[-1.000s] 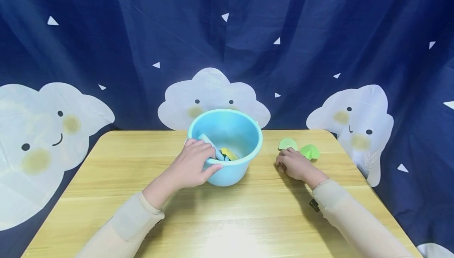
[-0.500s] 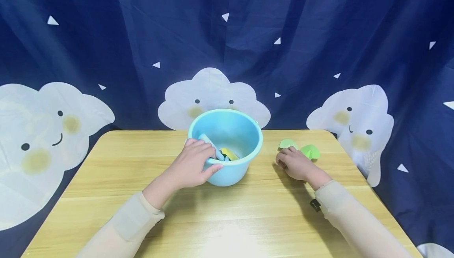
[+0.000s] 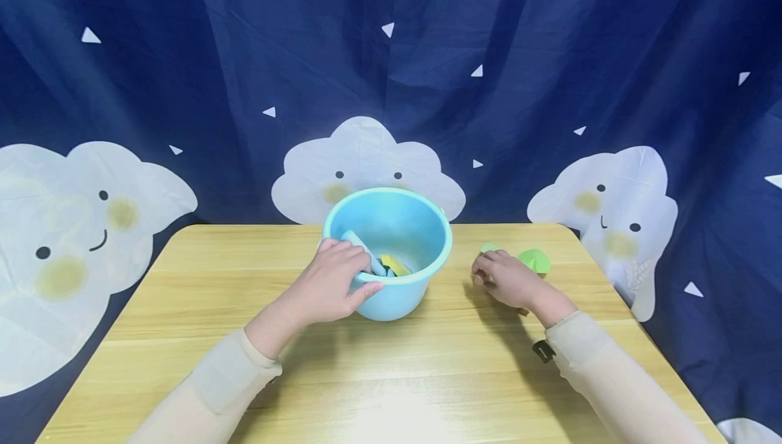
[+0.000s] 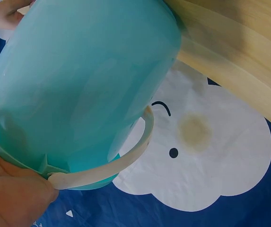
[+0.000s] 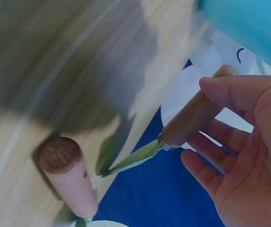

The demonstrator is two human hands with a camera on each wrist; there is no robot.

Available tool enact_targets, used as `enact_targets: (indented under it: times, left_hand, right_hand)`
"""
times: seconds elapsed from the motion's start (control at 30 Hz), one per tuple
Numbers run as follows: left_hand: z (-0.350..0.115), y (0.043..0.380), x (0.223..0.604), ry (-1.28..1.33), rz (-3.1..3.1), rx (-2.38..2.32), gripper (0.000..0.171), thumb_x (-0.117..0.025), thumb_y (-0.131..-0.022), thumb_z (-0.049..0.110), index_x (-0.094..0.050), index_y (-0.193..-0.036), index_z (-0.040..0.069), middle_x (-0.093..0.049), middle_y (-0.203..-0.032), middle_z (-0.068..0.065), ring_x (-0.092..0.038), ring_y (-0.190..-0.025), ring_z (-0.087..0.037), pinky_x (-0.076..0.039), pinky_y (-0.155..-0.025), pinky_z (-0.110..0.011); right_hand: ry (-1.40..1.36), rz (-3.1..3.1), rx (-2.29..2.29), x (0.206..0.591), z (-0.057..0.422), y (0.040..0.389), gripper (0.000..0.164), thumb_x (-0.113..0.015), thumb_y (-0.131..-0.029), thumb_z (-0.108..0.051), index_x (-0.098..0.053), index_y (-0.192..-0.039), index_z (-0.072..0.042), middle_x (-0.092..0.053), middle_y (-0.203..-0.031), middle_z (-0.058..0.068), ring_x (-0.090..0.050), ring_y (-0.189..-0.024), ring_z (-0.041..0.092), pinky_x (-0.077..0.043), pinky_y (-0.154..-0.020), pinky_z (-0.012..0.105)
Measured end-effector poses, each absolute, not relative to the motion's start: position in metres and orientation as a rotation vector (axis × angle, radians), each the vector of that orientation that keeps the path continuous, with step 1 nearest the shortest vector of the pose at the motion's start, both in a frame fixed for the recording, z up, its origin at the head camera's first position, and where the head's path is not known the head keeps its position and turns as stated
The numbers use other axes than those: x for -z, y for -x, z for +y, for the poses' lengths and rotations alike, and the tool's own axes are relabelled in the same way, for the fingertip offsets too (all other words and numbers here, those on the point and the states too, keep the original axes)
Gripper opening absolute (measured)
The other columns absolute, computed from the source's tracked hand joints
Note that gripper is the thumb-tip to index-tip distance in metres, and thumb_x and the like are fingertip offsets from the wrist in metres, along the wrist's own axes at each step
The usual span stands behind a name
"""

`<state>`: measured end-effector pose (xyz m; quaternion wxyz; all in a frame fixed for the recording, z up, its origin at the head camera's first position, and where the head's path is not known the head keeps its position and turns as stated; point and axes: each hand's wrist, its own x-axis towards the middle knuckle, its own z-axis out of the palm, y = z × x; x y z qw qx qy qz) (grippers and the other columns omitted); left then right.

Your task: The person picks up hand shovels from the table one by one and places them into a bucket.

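My left hand (image 3: 330, 282) grips the near left rim of a light blue bucket (image 3: 397, 298), thumb outside and fingers over the edge. Inside the bucket lie a yellow piece (image 3: 396, 265) and a light blue rod-like piece (image 3: 366, 252). To the right, my right hand (image 3: 514, 282) pinches the wooden handle of a small garden trowel (image 5: 192, 118) between thumb and fingers. Its green blade (image 5: 137, 160) slants down, tip close to the table; in the head view the hand hides most of it. A second wooden-handled tool (image 5: 69, 182) with a green blade (image 3: 535, 261) lies beside it.
The wooden table (image 3: 201, 294) reaches back to a dark blue curtain (image 3: 342, 43) with printed white clouds. A pale bail handle (image 4: 126, 161) hangs at the bucket's outer side. A dark clip-like piece (image 3: 543, 351) shows under my right cuff.
My right hand has shifted slightly, and less of the trowel's pale green blade shows past it. My left hand and the bucket have stayed in place.
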<state>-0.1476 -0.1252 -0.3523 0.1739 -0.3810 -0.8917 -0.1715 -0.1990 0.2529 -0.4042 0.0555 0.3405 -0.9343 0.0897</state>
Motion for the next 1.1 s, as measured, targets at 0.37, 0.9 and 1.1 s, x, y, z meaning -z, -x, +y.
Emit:
enact_targets:
  times: [0.37,0.9,1.1]
  left_hand:
    - [-0.125,0.146,0.35,1.082,-2.535,0.498,0.027,-0.064,-0.094,0.044,-0.054,-0.082,0.022,-0.054,-0.083,0.012,-0.049,-0.083,-0.013,-0.033,-0.088,-0.039]
    - [-0.124,0.148,0.35,1.087,-2.529,0.492,0.028,-0.064,-0.093,0.044,-0.053,-0.081,0.021,-0.053,-0.082,0.011,-0.049,-0.083,-0.014,-0.034,-0.088,-0.04]
    - [-0.125,0.149,0.35,1.088,-2.537,0.488,0.027,-0.063,-0.094,0.044,-0.054,-0.082,0.021,-0.054,-0.083,0.011,-0.05,-0.084,-0.014,-0.034,-0.088,-0.04]
  right_hand:
    - [-1.053,-2.851,-0.427,0.375,0.25,0.195,0.017,-0.072,-0.087,0.002,-0.063,-0.098,-0.008,-0.059,-0.09,-0.001,-0.058,-0.088,0.02,-0.05,-0.082,0.043]
    - [-0.896,-2.937,-0.641,0.357,0.249,0.194,0.021,-0.069,-0.093,-0.007,-0.063,-0.112,-0.008,-0.064,-0.106,0.002,-0.063,-0.107,0.029,-0.047,-0.095,0.05]
    - [-0.872,-2.939,-0.696,0.355,0.249,0.196,0.02,-0.068,-0.094,-0.008,-0.063,-0.114,-0.009,-0.065,-0.11,0.004,-0.063,-0.111,0.03,-0.048,-0.096,0.049]
